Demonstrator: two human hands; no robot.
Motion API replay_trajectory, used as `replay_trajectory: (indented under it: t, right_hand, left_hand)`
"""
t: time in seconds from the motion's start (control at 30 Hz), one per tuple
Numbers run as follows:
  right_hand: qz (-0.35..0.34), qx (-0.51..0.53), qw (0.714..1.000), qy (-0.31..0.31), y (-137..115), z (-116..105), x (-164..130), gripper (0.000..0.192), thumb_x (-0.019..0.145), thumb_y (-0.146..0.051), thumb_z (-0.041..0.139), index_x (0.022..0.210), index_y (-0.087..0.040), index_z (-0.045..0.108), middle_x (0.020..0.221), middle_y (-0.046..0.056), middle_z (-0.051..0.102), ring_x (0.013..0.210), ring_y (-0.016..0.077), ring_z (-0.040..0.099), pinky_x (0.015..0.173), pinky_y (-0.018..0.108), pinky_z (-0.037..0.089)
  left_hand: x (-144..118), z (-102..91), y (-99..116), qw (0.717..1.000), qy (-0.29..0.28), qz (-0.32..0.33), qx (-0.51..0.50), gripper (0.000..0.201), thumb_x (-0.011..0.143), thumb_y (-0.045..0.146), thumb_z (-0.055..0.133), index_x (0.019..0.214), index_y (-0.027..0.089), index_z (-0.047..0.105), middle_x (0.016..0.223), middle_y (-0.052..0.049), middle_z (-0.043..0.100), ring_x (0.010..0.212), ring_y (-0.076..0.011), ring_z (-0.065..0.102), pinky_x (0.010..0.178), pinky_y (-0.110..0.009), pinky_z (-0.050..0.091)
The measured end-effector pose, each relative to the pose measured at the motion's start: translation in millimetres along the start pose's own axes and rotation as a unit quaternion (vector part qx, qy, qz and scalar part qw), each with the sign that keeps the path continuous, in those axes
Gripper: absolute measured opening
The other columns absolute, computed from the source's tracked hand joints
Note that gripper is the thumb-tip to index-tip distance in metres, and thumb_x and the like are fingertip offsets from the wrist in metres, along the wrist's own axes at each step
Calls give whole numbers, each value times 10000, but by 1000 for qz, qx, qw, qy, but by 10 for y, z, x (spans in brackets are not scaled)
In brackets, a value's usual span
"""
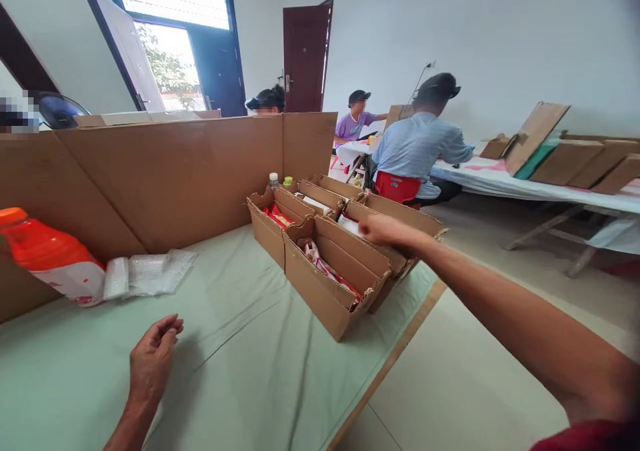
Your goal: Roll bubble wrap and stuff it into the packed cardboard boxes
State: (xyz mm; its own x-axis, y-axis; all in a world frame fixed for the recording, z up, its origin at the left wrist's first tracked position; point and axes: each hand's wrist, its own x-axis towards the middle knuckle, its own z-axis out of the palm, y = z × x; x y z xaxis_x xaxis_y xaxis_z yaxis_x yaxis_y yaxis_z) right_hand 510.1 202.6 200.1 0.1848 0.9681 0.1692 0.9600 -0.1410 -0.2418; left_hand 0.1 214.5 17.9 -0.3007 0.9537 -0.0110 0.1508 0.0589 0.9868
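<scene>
Head view showed table edge (391,363) near boxes (313,294), right hand (377,229) curled over one, grip unclear, left hand (151,354) half-curled, empty, across cloth (240,364).

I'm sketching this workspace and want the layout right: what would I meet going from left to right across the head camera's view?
Orange bottle → left hand → red packet in a cardboard box → pink-and-white packet in the nearest box → right hand → leaning cardboard panel on the far table.

white pkg (349,224) lies in open brn box (393,287).
</scene>
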Motion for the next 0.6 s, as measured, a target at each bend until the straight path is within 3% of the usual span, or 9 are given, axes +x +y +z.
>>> replay_trajectory:
  t: [0.1,0.2,0.23,0.27,0.33,0.4,0.47,0.53,0.6]
  right_hand:
    - [-10,22,997,67,-159,-375,-81,78,772,-206,664,703,-171,663,645,2,640,599,130,553,573,235,365]
    - [-120,165,973,109,-702,-509,-350,153,802,-318,650,816,-168,680,746,10,676,663,140,586,606,235,411]
    - [-162,215,960,81,-931,-479,-452,181,814,-336,639,852,-165,688,785,16,692,687,142,602,624,236,430]
    - [-206,250,946,15,-1153,-421,-536,202,825,-343,631,884,-161,695,819,22,707,719,145,621,648,236,450]
    - [-286,271,911,-126,-1489,-274,-589,238,833,-370,642,892,-153,720,817,20,719,733,143,637,656,229,462]
    - [-305,261,903,-155,-1594,-164,-427,258,852,-381,646,885,-143,741,804,18,724,731,136,638,660,222,456]
    - [-245,232,940,-55,-1474,-131,-69,247,881,-339,634,890,-122,752,826,25,732,735,122,628,674,216,440]
    - [-127,159,977,67,-1243,-127,379,206,882,-246,636,919,-83,755,889,44,744,757,100,611,706,215,416]
    - [-42,113,989,85,-1035,-87,778,230,889,-199,616,951,-16,741,947,81,742,776,74,599,742,235,404]
  left_hand:
    - [-309,265,417,997,-71,40,-4,505,657,505,716,1029,164,692,965,-94,747,975,-285,685,898,-431,523]
    - [-715,706,908,974,-198,36,-107,577,673,482,790,1142,173,657,1091,-119,736,1051,-282,673,919,-419,527]
    - [-841,860,1048,954,-241,28,-177,687,663,467,817,1259,207,595,1194,-117,707,1103,-283,657,909,-411,536]
    - [-951,1000,1161,928,-274,17,-252,770,641,462,842,1316,237,548,1249,-112,682,1126,-283,647,895,-407,546]
    - [-1097,1193,1282,888,-302,-29,-345,717,639,463,853,1256,223,577,1208,-106,680,1061,-265,657,837,-379,557]
    - [-1134,1234,1247,887,-268,-75,-369,579,636,467,857,1087,184,631,1052,-78,696,904,-214,661,734,-326,551]
    - [-1091,1127,1078,912,-215,-100,-335,513,614,460,873,957,168,628,925,-42,679,779,-167,622,643,-280,521]
    - [-1032,916,833,936,-186,-110,-277,528,595,463,886,938,165,617,877,-26,660,724,-146,581,588,-257,487]
    - [-1003,658,579,951,-177,-120,-225,575,608,497,872,1001,164,617,873,-21,649,702,-136,552,564,-246,457]
